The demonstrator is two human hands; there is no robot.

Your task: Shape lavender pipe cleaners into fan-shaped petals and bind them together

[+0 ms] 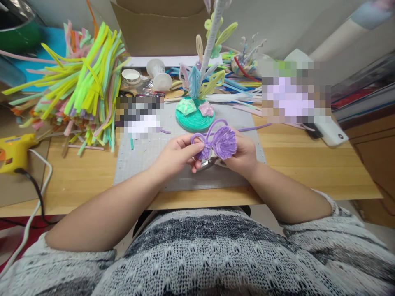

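Note:
A purple pipe-cleaner piece (225,142) with a fan-shaped, shell-like part and thin open loops is held between both my hands above the grey cutting mat (145,164). My left hand (182,153) pinches its left side between thumb and fingers. Behind the fan part, my right hand (246,155) grips the other side, its fingertips mostly hidden. A metal-bladed tool (207,163) shows just below the piece; whether it lies on the mat or is in a hand, I cannot tell. A purple pipe cleaner (257,127) stretches out to the right of my right hand.
Beyond my hands stands a pipe-cleaner decoration on a round green base (195,122), with a white stem (212,39). A big pipe-cleaner bundle (92,82) is at left, near a yellow glue gun (17,154) with cables. A white-handled object (330,129) lies at right.

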